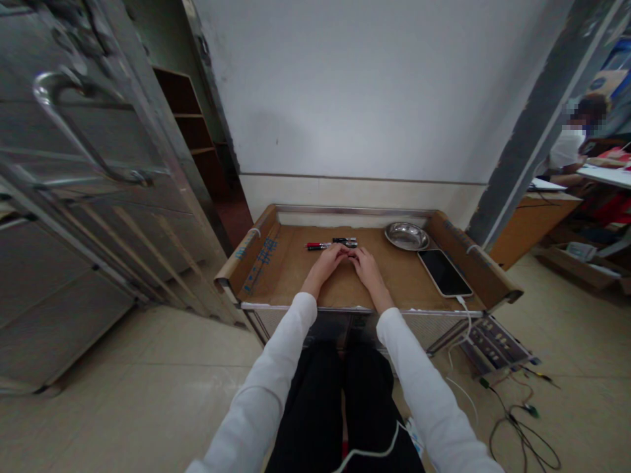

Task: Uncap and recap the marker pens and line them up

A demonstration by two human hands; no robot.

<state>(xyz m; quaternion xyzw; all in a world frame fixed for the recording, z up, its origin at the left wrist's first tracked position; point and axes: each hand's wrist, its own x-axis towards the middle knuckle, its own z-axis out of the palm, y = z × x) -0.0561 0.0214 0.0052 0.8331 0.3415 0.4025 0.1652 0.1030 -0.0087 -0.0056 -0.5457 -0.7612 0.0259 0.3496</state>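
Note:
My left hand [334,258] and my right hand [365,263] meet over the middle of the cardboard-lined cart top [290,279]. Fingers on both hands are curled and closed, fingertips together. A small dark thing seems to show between them, too small to name. Just beyond my fingers lie several pens [316,246], red and black with silver parts, side by side and partly hidden by my left hand. To the right rests a round shiny metal bowl [407,235]. Nearer me, a phone [445,272] with a dark screen lies flat.
A white cable [465,309] hangs from the phone over the front edge. Cardboard side walls flank the cart top. A white wall [365,98] stands behind, a metal door [98,118] at left. Electrical equipment [497,348] and loose wires lie right; a person [566,148] sits farther off.

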